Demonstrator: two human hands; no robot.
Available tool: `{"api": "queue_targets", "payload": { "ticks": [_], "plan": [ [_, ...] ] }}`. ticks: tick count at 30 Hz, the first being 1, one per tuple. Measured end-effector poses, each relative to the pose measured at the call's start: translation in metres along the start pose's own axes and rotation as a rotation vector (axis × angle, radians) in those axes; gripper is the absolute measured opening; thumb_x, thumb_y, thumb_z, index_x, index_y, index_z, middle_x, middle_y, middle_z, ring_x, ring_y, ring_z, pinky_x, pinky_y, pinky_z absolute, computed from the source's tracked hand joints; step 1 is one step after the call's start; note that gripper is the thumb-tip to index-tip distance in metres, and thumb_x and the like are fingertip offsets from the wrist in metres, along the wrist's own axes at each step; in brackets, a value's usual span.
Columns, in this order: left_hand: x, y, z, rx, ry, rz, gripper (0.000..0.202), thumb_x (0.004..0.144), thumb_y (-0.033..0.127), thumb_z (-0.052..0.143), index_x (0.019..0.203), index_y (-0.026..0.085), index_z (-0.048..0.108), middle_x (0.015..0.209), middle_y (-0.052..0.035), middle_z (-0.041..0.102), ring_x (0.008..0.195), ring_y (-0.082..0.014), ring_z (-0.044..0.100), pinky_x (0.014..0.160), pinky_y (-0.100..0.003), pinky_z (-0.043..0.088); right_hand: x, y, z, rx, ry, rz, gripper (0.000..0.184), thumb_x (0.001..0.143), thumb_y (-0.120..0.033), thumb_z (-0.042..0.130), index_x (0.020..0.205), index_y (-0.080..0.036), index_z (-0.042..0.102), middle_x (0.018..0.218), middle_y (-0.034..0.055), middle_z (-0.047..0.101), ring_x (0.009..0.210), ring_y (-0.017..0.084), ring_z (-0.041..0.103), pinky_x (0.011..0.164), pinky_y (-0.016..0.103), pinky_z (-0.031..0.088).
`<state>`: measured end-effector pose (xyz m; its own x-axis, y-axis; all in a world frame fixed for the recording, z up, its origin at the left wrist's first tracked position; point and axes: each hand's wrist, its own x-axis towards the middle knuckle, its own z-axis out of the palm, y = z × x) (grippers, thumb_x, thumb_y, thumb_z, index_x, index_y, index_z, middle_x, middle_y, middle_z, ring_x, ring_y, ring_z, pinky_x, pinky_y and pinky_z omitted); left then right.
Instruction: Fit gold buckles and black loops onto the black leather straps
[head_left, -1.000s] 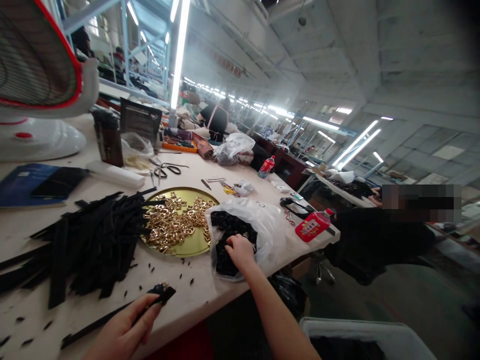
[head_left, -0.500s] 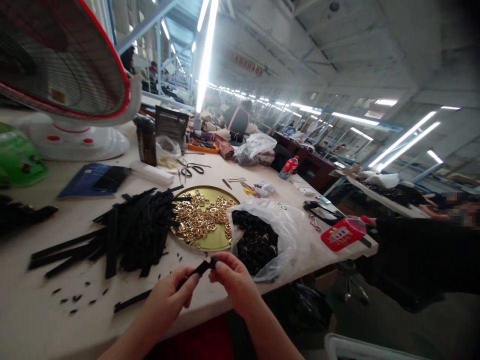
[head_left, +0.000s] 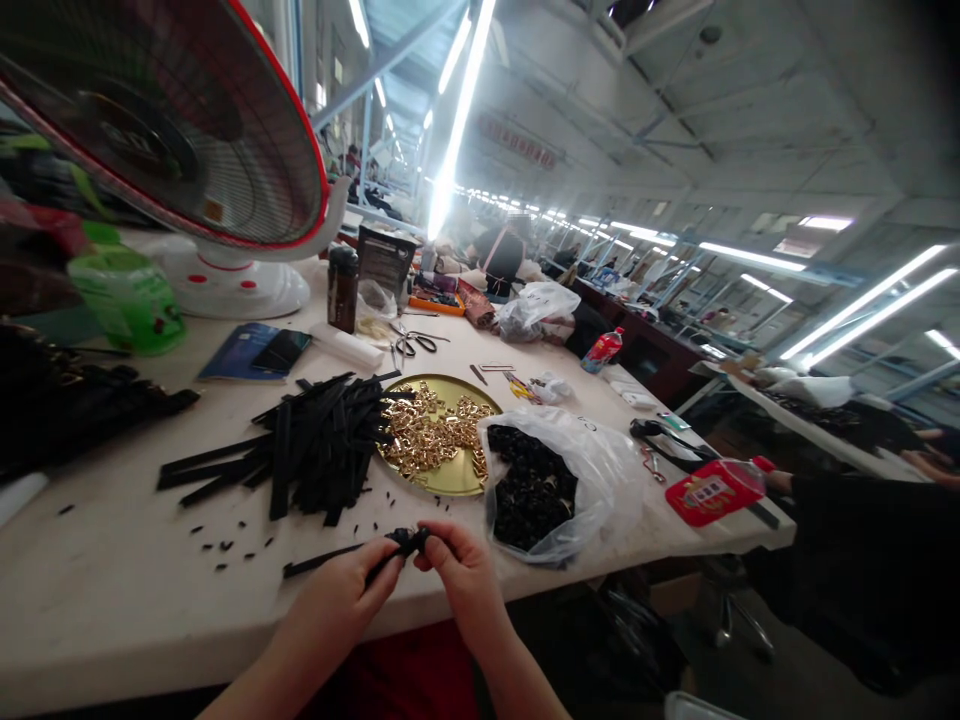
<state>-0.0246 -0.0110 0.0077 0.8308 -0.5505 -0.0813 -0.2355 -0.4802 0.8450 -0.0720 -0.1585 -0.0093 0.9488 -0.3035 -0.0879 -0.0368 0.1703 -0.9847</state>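
Observation:
Between my hands, above the table's front edge, is a black strap (head_left: 403,543). My left hand (head_left: 352,592) is closed around it, and my right hand (head_left: 463,575) pinches its right end along with a small black piece, mostly hidden by my fingers. A strip (head_left: 319,563) runs out to the left behind my left hand; whether it is the same strap I cannot tell. Just beyond my hands stand a gold tray (head_left: 454,476) of shiny gold buckles (head_left: 420,430) and an open clear plastic bag (head_left: 611,480) full of small black parts (head_left: 525,490). A pile of black straps (head_left: 315,440) touches the tray's left side.
A white and red fan (head_left: 232,285) and a green container (head_left: 127,300) stand at the left. Scissors (head_left: 415,342) lie behind the tray. At the right, a person's sleeve (head_left: 862,540) reaches toward a red jug (head_left: 712,490). Small black bits (head_left: 225,546) are scattered at the left.
The view has shifted, so the table contents appear further right. My hands have drawn closer together on the strap, and its end is now more covered by my fingers.

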Motion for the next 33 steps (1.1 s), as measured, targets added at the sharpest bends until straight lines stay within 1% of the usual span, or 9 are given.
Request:
{"api": "queue_targets", "payload": {
  "ticks": [5, 9, 12, 17, 21, 25, 29, 31, 33],
  "plan": [
    [0.001, 0.000, -0.008, 0.084, -0.078, -0.001, 0.024, 0.079, 0.035, 0.043, 0.077, 0.024, 0.064, 0.076, -0.0017, 0.069, 0.072, -0.0208, 0.061, 0.061, -0.024, 0.035, -0.002, 0.006, -0.007, -0.109, -0.105, -0.026, 0.024, 0.073, -0.035, 0.061, 0.088, -0.018, 0.068, 0.069, 0.0019, 0.065, 0.061, 0.015, 0.059, 0.062, 0.028, 0.046],
    [0.003, 0.000, -0.011, 0.090, -0.131, -0.058, 0.024, 0.078, 0.034, 0.044, 0.074, 0.023, 0.065, 0.072, -0.0015, 0.069, 0.068, -0.0207, 0.061, 0.058, -0.024, 0.035, -0.004, 0.010, -0.006, -0.194, -0.071, -0.103, 0.018, 0.073, -0.028, 0.060, 0.088, -0.020, 0.068, 0.073, 0.0023, 0.065, 0.065, 0.016, 0.060, 0.064, 0.029, 0.046],
    [0.004, -0.002, -0.008, 0.052, -0.124, -0.040, 0.024, 0.079, 0.035, 0.043, 0.076, 0.023, 0.064, 0.075, -0.0012, 0.069, 0.071, -0.0204, 0.061, 0.061, -0.024, 0.036, -0.003, 0.010, -0.003, -0.259, -0.060, -0.130, 0.015, 0.072, -0.023, 0.062, 0.085, -0.020, 0.068, 0.073, 0.0023, 0.065, 0.065, 0.016, 0.059, 0.065, 0.029, 0.045],
    [0.003, -0.004, 0.003, 0.074, -0.077, -0.036, 0.024, 0.082, 0.034, 0.040, 0.080, 0.023, 0.060, 0.079, -0.0031, 0.068, 0.075, -0.0218, 0.062, 0.064, -0.025, 0.038, 0.004, 0.009, -0.005, -0.006, -0.102, 0.132, 0.018, 0.065, -0.031, 0.068, 0.078, -0.017, 0.068, 0.063, -0.0001, 0.062, 0.058, 0.012, 0.053, 0.061, 0.026, 0.042],
    [0.001, -0.005, 0.007, 0.005, -0.077, -0.002, 0.020, 0.082, 0.030, 0.039, 0.092, 0.022, 0.054, 0.085, -0.0043, 0.067, 0.078, -0.0219, 0.062, 0.069, -0.028, 0.041, 0.003, 0.017, -0.006, 0.177, -0.051, 0.181, 0.017, 0.065, -0.029, 0.070, 0.076, -0.016, 0.068, 0.061, -0.0022, 0.057, 0.055, 0.008, 0.045, 0.057, 0.021, 0.037],
    [-0.003, -0.009, 0.011, -0.028, -0.079, 0.023, 0.022, 0.084, 0.028, 0.035, 0.101, 0.020, 0.046, 0.091, -0.0060, 0.066, 0.082, -0.0214, 0.062, 0.073, -0.030, 0.044, -0.002, 0.022, -0.002, 0.379, -0.133, 0.285, 0.017, 0.064, -0.028, 0.073, 0.071, -0.014, 0.066, 0.059, -0.0032, 0.054, 0.050, 0.005, 0.041, 0.052, 0.018, 0.033],
    [-0.005, -0.016, 0.013, -0.043, -0.062, 0.058, 0.028, 0.083, 0.027, 0.036, 0.109, 0.019, 0.042, 0.100, -0.0076, 0.063, 0.089, -0.0212, 0.061, 0.078, -0.031, 0.044, -0.004, 0.019, 0.001, 0.471, -0.187, 0.367, 0.021, 0.060, -0.027, 0.076, 0.071, -0.013, 0.065, 0.059, -0.0025, 0.055, 0.048, 0.005, 0.042, 0.049, 0.017, 0.033],
    [-0.006, -0.016, 0.013, -0.044, -0.060, 0.057, 0.027, 0.083, 0.027, 0.036, 0.108, 0.019, 0.042, 0.097, -0.0068, 0.063, 0.085, -0.0207, 0.061, 0.076, -0.031, 0.044, -0.004, 0.018, 0.001, 0.502, -0.204, 0.389, 0.021, 0.060, -0.026, 0.076, 0.073, -0.013, 0.065, 0.058, -0.0027, 0.056, 0.046, 0.005, 0.042, 0.047, 0.017, 0.034],
    [-0.006, -0.015, 0.013, -0.065, -0.077, 0.046, 0.026, 0.083, 0.029, 0.036, 0.106, 0.019, 0.043, 0.084, -0.0038, 0.063, 0.074, -0.0190, 0.060, 0.069, -0.029, 0.045, -0.005, 0.018, 0.002, 0.538, -0.204, 0.396, 0.021, 0.062, -0.026, 0.075, 0.075, -0.013, 0.065, 0.058, -0.0027, 0.056, 0.045, 0.004, 0.043, 0.047, 0.016, 0.035]
  ]
}}
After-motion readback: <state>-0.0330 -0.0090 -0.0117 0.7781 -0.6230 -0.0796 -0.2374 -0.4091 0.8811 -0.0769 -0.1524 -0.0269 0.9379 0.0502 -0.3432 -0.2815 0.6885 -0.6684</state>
